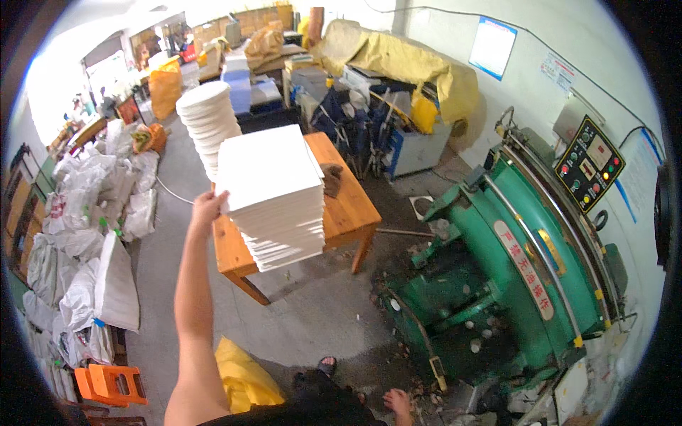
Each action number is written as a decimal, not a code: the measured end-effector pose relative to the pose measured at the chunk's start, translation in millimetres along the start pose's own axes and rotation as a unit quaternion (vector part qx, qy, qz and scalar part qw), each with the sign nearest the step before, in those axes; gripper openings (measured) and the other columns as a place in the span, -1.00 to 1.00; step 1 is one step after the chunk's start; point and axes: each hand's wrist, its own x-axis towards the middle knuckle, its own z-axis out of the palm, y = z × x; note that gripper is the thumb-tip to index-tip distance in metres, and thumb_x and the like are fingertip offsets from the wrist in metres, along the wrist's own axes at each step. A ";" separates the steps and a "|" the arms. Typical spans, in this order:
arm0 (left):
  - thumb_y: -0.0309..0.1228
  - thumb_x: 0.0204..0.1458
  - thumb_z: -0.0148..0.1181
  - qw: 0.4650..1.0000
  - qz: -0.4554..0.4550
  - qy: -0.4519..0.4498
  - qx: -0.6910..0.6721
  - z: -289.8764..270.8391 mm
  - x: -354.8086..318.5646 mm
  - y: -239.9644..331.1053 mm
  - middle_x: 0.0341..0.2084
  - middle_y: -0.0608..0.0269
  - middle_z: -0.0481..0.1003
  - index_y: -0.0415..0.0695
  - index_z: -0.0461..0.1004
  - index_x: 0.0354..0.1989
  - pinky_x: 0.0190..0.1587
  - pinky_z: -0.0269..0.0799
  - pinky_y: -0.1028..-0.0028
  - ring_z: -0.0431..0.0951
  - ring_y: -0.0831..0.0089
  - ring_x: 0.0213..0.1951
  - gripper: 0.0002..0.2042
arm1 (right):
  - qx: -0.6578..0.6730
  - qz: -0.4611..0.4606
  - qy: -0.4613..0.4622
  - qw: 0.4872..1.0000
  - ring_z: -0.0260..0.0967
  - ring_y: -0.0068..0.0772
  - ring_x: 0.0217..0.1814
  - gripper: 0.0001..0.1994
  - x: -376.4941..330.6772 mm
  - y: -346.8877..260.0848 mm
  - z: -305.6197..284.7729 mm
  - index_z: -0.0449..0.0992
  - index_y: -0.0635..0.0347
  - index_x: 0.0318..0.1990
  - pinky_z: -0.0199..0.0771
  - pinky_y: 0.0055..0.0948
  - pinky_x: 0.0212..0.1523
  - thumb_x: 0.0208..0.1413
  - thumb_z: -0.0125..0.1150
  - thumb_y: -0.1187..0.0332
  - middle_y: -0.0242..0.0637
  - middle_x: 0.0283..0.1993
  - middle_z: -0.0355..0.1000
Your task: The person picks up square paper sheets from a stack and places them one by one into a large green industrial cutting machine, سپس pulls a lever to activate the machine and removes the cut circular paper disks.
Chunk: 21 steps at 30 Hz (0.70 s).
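My left arm reaches forward, and my left hand (207,209) is closed on the near left corner of a tall stack of white square sheets (277,213). Its fingers pinch around the top white sheet (268,163); how many sheets they hold is hard to see. The stack stands on a wooden table (348,209), its front edge overhanging. Behind it to the left rises a column of round white discs (209,121). A brown glove-like item (332,179) lies to the right of the sheets. Low near my body, my right hand (398,402) hangs with fingers apart, holding nothing visible.
A large green machine (490,263) with a control panel (590,163) fills the right side. White sacks (99,206) are piled along the left, near an orange stool (110,383). A yellow bag (245,376) lies by my legs. Covered equipment (412,64) stands behind.
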 end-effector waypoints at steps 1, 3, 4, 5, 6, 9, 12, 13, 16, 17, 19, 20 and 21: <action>-0.16 0.04 0.27 0.998 -0.019 -0.016 -0.049 -6.6 3.0 -2.4 -0.44 0.46 0.50 -0.08 0.55 -0.18 -0.30 0.29 0.44 0.43 0.60 -0.39 -0.72 | -0.025 -0.035 -0.046 0.998 0.52 -0.24 -0.13 -0.60 -20.3 -12.9 4.9 0.34 0.33 0.10 0.57 -0.30 -0.16 0.24 0.12 0.23 -0.08 -0.11 0.50; -0.19 0.03 0.26 0.995 -0.029 -0.008 -0.099 -1.5 11.5 -2.4 -0.37 0.50 0.52 0.00 0.52 -0.08 -0.25 0.21 0.42 0.44 0.61 -0.35 -0.70 | -0.049 -0.023 -0.077 0.996 0.51 -0.20 -0.08 -0.59 -20.2 -10.2 4.8 0.34 0.35 0.11 0.57 -0.26 -0.14 0.24 0.13 0.23 -0.07 -0.09 0.50; -0.21 0.05 0.23 0.993 -0.024 0.000 -0.120 -1.1 4.2 7.3 -0.41 0.50 0.50 -0.02 0.51 -0.07 -0.28 0.22 0.47 0.42 0.63 -0.38 -0.70 | -0.062 -0.019 -0.099 0.993 0.51 -0.18 -0.06 -0.58 -14.6 -15.4 6.8 0.34 0.36 0.12 0.56 -0.24 -0.13 0.24 0.13 0.23 -0.06 -0.08 0.50; -0.23 0.06 0.21 0.988 -0.020 0.008 -0.154 -7.7 11.1 -0.3 -0.41 0.49 0.49 -0.03 0.51 -0.09 -0.29 0.22 0.49 0.41 0.64 -0.38 -0.73 | -0.061 -0.001 -0.095 0.994 0.52 -0.17 -0.07 -0.58 -3.5 -10.6 3.2 0.36 0.36 0.11 0.56 -0.22 -0.13 0.23 0.13 0.23 -0.06 -0.08 0.51; -0.25 0.07 0.20 0.982 -0.016 0.014 -0.186 -13.9 18.3 -8.2 -0.42 0.48 0.49 -0.04 0.51 -0.11 -0.31 0.22 0.52 0.41 0.64 -0.38 -0.75 | -0.058 0.019 -0.092 0.994 0.52 -0.16 -0.08 -0.59 14.1 6.5 -9.0 0.37 0.36 0.09 0.56 -0.21 -0.13 0.23 0.13 0.22 -0.06 -0.08 0.51; -0.30 0.06 0.13 0.992 -0.026 -0.022 -0.122 -28.5 -5.6 -20.0 -0.46 0.52 0.43 -0.08 0.50 -0.13 -0.37 0.22 0.58 0.39 0.68 -0.39 -0.77 | -0.057 0.070 -0.052 0.995 0.50 -0.21 -0.13 -0.61 26.0 33.0 -35.5 0.40 0.35 0.06 0.54 -0.23 -0.15 0.22 0.14 0.21 -0.11 -0.12 0.50; -0.26 0.10 0.05 0.955 -0.038 -0.094 -0.279 -33.0 -71.3 -14.2 -0.34 0.42 0.43 -0.04 0.48 -0.14 -0.14 0.32 0.40 0.45 0.54 -0.24 -0.78 | -0.041 0.086 -0.010 0.995 0.46 -0.29 -0.18 -0.63 -2.7 45.2 -48.6 0.42 0.32 0.02 0.51 -0.28 -0.19 0.21 0.16 0.21 -0.18 -0.18 0.48; -0.17 0.10 0.06 0.946 -0.076 -0.093 -0.300 -49.0 -74.6 -24.4 -0.21 0.35 0.47 -0.05 0.48 -0.11 -0.07 0.31 0.38 0.45 0.49 -0.17 -0.71 | -0.034 0.087 -0.003 0.996 0.44 -0.31 -0.20 -0.64 -10.0 48.0 -48.3 0.43 0.31 0.01 0.50 -0.30 -0.20 0.20 0.17 0.21 -0.20 -0.20 0.47; -0.07 0.13 0.07 0.959 -0.049 -0.061 -0.271 -82.2 -46.2 -31.6 -0.14 0.20 0.53 -0.14 0.37 0.13 -0.28 0.50 0.35 0.54 0.37 -0.20 -0.51 | -0.020 0.083 -0.006 0.996 0.40 -0.39 -0.26 -0.66 -20.2 53.7 -42.9 0.46 0.29 -0.03 0.47 -0.36 -0.23 0.19 0.19 0.20 -0.27 -0.25 0.45; -0.08 0.13 0.07 0.964 -0.065 -0.048 -0.254 -88.1 -30.6 -35.8 -0.17 0.17 0.53 -0.19 0.37 0.13 -0.18 0.46 0.34 0.54 0.32 -0.16 -0.49 | -0.022 0.079 -0.012 0.997 0.39 -0.42 -0.28 -0.66 -22.1 55.2 -41.5 0.47 0.28 -0.04 0.45 -0.37 -0.24 0.19 0.19 0.20 -0.29 -0.27 0.44; -0.17 0.15 0.06 0.992 -0.017 0.001 -0.121 -107.7 0.7 -59.3 -0.19 0.09 0.51 -0.30 0.39 0.10 -0.12 0.39 0.40 0.50 0.34 -0.18 -0.53 | -0.037 0.046 -0.035 0.998 0.36 -0.47 -0.32 -0.68 -30.2 47.0 -40.9 0.48 0.26 -0.06 0.43 -0.41 -0.26 0.18 0.21 0.20 -0.34 -0.31 0.43; -0.23 0.17 0.03 0.980 -0.033 0.008 -0.197 -101.8 4.8 -59.4 -0.14 0.09 0.50 -0.32 0.39 0.09 0.01 0.35 0.40 0.50 0.34 -0.11 -0.57 | -0.043 0.019 -0.040 0.998 0.35 -0.50 -0.34 -0.68 -43.8 34.6 -39.4 0.49 0.25 -0.08 0.42 -0.43 -0.27 0.17 0.21 0.19 -0.36 -0.32 0.42; -0.21 0.17 0.03 0.975 -0.025 -0.003 -0.219 -91.0 4.7 -54.2 -0.11 0.07 0.48 -0.32 0.37 0.11 0.01 0.36 0.39 0.49 0.32 -0.10 -0.55 | -0.050 -0.030 -0.051 0.997 0.33 -0.53 -0.36 -0.69 -59.1 14.9 -37.8 0.50 0.25 -0.09 0.41 -0.45 -0.28 0.17 0.22 0.19 -0.39 -0.34 0.42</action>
